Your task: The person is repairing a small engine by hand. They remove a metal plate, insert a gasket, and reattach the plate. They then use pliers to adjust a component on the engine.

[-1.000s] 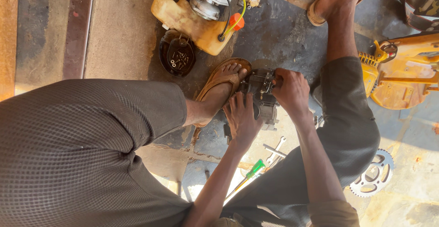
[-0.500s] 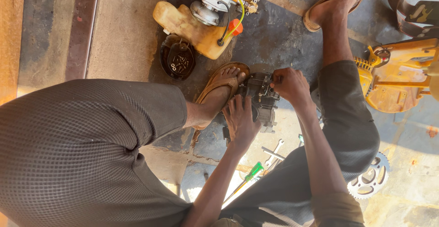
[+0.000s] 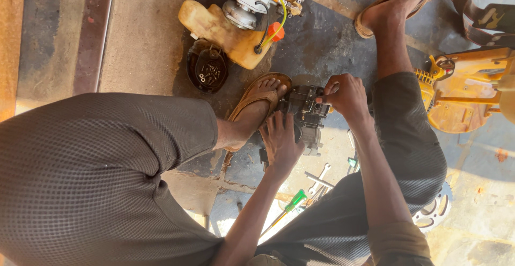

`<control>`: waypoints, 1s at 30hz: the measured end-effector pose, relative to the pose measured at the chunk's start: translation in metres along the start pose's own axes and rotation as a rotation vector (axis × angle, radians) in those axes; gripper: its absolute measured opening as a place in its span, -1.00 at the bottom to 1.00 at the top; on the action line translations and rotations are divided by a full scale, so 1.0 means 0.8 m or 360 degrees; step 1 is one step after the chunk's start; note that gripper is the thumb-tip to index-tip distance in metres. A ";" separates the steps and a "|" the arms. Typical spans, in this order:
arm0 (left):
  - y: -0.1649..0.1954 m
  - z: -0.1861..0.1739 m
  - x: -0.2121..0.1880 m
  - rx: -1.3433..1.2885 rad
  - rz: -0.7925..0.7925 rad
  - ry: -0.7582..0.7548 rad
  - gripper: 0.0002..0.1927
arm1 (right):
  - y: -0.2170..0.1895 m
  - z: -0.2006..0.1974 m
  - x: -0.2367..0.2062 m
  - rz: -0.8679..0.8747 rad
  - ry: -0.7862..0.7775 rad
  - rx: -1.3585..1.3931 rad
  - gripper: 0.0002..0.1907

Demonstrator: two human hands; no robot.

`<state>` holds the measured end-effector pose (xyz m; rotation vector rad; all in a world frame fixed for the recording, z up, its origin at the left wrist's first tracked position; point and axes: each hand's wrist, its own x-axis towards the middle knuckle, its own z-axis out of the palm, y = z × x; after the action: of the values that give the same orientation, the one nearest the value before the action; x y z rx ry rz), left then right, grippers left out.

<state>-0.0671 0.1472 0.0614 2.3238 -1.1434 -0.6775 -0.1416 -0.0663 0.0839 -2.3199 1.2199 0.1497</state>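
Pressing flat, open left hand [image 3: 280,143] steadies dark engine block [image 3: 307,113]; right hand [image 3: 346,95] grip pinches its top.

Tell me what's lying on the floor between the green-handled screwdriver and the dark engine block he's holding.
In the head view, metal wrenches lie between the green-handled screwdriver and the engine block.
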 end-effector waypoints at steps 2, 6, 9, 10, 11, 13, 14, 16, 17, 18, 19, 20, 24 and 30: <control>0.000 0.000 0.001 -0.0006 0.0002 0.0009 -0.14 | -0.001 0.001 0.000 0.0110 -0.0081 -0.0013 -0.76; 0.001 -0.001 0.000 0.0003 -0.0006 0.0012 -0.18 | -0.008 0.001 -0.002 0.0152 -0.0115 -0.0036 -0.80; 0.000 -0.002 -0.002 -0.0011 -0.0003 0.0015 -0.20 | -0.012 0.002 -0.003 0.0229 -0.0109 -0.0022 -0.81; 0.000 -0.003 -0.001 -0.0029 -0.0003 0.0011 -0.20 | -0.012 0.002 -0.003 0.0203 -0.0095 -0.0025 -0.81; 0.000 -0.003 -0.001 -0.0046 -0.0005 0.0010 -0.20 | -0.011 0.003 -0.003 0.0172 -0.0082 -0.0028 -0.81; 0.000 -0.004 0.001 -0.0046 -0.0015 -0.0001 -0.19 | -0.010 0.005 -0.001 0.0159 -0.0093 -0.0041 -0.81; 0.000 -0.004 0.001 -0.0030 -0.0025 -0.0009 -0.17 | -0.009 0.006 -0.001 0.0174 -0.0118 -0.0052 -0.82; 0.000 -0.006 0.001 -0.0022 -0.0030 -0.0018 -0.16 | -0.008 0.007 -0.001 0.0180 -0.0125 -0.0058 -0.80; 0.000 -0.007 0.000 -0.0028 -0.0024 -0.0020 -0.17 | -0.009 0.008 -0.002 0.0172 -0.0108 -0.0051 -0.78; 0.000 -0.008 -0.002 -0.0035 -0.0011 -0.0028 -0.18 | -0.009 0.008 -0.003 0.0172 -0.0088 -0.0043 -0.76; 0.000 -0.009 -0.004 -0.0031 -0.0005 -0.0008 -0.18 | -0.010 0.008 -0.005 0.0184 -0.0085 -0.0035 -0.77; 0.001 -0.010 -0.004 -0.0029 0.0002 0.0022 -0.18 | -0.011 0.007 -0.006 0.0188 -0.0077 -0.0029 -0.77; 0.002 -0.013 -0.001 -0.0022 -0.0056 -0.0056 -0.19 | -0.015 0.003 -0.007 0.0134 -0.0047 -0.0053 -0.76; 0.001 -0.022 0.002 -0.0092 -0.0042 0.0018 -0.16 | -0.056 -0.036 -0.023 0.0128 -0.0091 0.0096 -0.74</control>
<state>-0.0559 0.1490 0.0752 2.2951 -1.0752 -0.6967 -0.1205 -0.0457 0.1318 -2.2017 1.2724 0.2029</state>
